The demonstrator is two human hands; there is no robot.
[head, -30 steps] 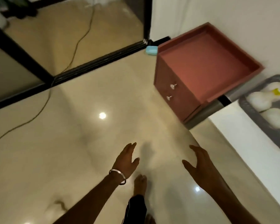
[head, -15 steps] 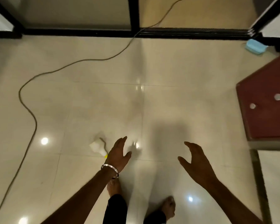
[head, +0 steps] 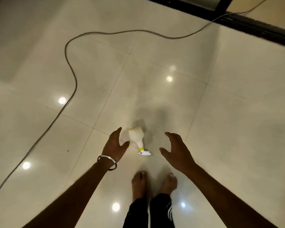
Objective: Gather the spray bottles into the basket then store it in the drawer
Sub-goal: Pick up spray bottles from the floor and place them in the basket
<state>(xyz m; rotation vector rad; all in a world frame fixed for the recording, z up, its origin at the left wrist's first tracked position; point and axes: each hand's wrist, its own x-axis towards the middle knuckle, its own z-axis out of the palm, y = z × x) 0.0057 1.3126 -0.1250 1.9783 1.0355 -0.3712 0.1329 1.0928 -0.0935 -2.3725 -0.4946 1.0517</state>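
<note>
1. A white spray bottle [head: 136, 135] lies on its side on the shiny floor [head: 204, 112], just in front of your bare feet [head: 139, 185].
2. Its nozzle end, with a yellow ring, points toward you.
3. You cannot read any words or brand on the bottle.
4. Your left hand [head: 114, 145], with a silver bangle [head: 107, 162] on the wrist, is spread wide and holds nothing.
5. Your right hand [head: 176, 150] is spread wide too and holds nothing.
6. The bottle sits between both hands, touching neither.
7. A long cable [head: 69, 63] snakes over the floor on your left.

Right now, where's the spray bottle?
Head view: the spray bottle lies on its side on the floor, between the open left hand and right hand.
</note>
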